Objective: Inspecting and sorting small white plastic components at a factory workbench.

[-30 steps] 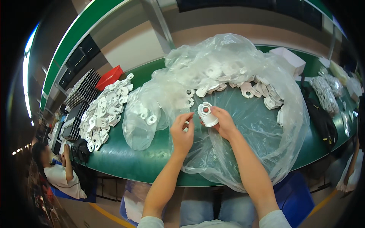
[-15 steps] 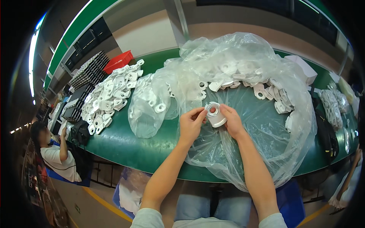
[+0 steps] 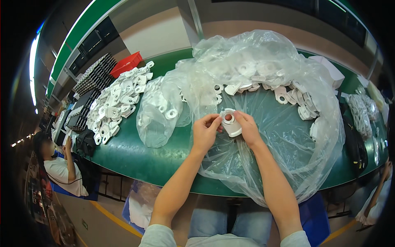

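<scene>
A white plastic part [image 3: 233,127] with a round ringed opening at one end is held up over the table between my hands. My left hand [image 3: 207,131] pinches its left edge with thumb and fingertips. From the right, my right hand [image 3: 248,128] grips it, the thumb beside the ring. Beneath both hands a clear plastic bag [image 3: 284,144] is spread out. Inside the bag, similar white parts [image 3: 282,95] lie in an arc beyond my hands. The fingers under the part are partly hidden.
Left on the green table [image 3: 135,162] lies a large heap of white parts [image 3: 117,101]. Behind it stand a red bin [image 3: 126,64] and stacked dark trays [image 3: 96,74]. A person [image 3: 63,166] sits far left. Bagged parts [image 3: 358,113] and a black bag [image 3: 353,142] lie right.
The white part has tipped a little between my hands, so its ringed opening and lower edge face differently. My right fingers have shifted slightly on it. The whole view has moved slightly.
</scene>
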Action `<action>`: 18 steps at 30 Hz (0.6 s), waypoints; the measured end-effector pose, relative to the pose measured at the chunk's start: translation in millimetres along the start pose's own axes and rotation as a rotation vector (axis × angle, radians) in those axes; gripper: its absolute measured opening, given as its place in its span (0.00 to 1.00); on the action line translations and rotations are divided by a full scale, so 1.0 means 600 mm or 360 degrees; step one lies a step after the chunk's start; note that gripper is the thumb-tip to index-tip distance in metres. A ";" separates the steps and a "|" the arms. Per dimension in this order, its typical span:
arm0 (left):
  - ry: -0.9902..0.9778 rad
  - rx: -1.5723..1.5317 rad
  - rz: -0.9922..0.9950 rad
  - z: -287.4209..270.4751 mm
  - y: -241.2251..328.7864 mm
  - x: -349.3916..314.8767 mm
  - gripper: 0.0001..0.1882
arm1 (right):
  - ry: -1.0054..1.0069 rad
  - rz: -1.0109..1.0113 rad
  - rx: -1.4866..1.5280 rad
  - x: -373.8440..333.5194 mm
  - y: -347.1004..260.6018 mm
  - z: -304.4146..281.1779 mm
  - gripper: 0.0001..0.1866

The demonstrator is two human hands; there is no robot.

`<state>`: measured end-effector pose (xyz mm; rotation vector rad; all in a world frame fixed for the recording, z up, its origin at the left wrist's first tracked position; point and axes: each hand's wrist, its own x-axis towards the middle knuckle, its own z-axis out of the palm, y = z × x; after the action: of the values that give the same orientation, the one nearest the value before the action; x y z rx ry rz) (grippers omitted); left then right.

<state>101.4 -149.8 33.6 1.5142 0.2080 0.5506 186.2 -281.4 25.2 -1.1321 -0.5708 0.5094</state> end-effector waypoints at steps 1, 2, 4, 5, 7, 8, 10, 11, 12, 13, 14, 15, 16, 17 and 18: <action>-0.0004 0.0003 0.0007 -0.001 -0.001 0.000 0.09 | -0.0008 -0.0006 -0.0030 -0.001 -0.002 0.002 0.16; -0.0004 0.0004 0.0005 -0.002 -0.001 -0.001 0.09 | -0.0007 -0.0005 -0.0028 -0.001 0.000 0.003 0.16; 0.0013 0.0039 0.0002 -0.002 0.002 -0.002 0.08 | -0.0017 -0.0028 -0.0057 0.000 0.000 0.004 0.16; 0.0012 0.0040 0.0004 -0.002 0.003 -0.002 0.08 | -0.0017 -0.0030 -0.0056 0.001 0.002 0.004 0.16; 0.0007 0.0044 -0.0003 -0.002 0.003 -0.002 0.08 | 0.0010 -0.0047 -0.0065 0.002 0.005 0.004 0.16; 0.0007 0.0044 -0.0002 -0.002 0.005 -0.002 0.08 | 0.0009 -0.0048 -0.0065 0.002 0.005 0.005 0.16; 0.0004 -0.0032 -0.0056 0.001 0.014 -0.003 0.08 | 0.0049 -0.0082 -0.0090 0.001 0.004 0.006 0.16; 0.0002 -0.0034 -0.0056 0.001 0.013 -0.003 0.08 | 0.0052 -0.0082 -0.0091 0.000 0.005 0.005 0.16; 0.0013 -0.0026 -0.0040 0.000 0.012 -0.004 0.09 | 0.0028 -0.0100 -0.0143 0.000 0.007 0.005 0.15; 0.0024 -0.0018 -0.0024 -0.001 0.012 -0.004 0.09 | 0.0004 -0.0117 -0.0194 0.001 0.009 0.004 0.15; 0.0024 -0.0017 -0.0023 -0.001 0.011 -0.004 0.09 | 0.0005 -0.0118 -0.0194 0.001 0.009 0.002 0.15; 0.0023 -0.0030 -0.0005 -0.001 0.011 -0.004 0.09 | -0.0031 -0.0099 -0.0186 0.001 0.008 -0.001 0.16; 0.0022 -0.0042 0.0013 -0.001 0.010 -0.004 0.09 | -0.0067 -0.0080 -0.0177 0.002 0.008 -0.002 0.16; 0.0021 -0.0041 0.0014 -0.001 0.008 -0.004 0.09 | -0.0066 -0.0081 -0.0176 0.002 0.009 -0.002 0.16; 0.0017 -0.0043 0.0017 -0.003 0.005 -0.003 0.09 | -0.0061 -0.0079 -0.0161 0.002 0.010 -0.001 0.16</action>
<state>98.5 -149.0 36.1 1.4872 0.2006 0.5680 186.9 -279.3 19.8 -1.2030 -0.6623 0.4645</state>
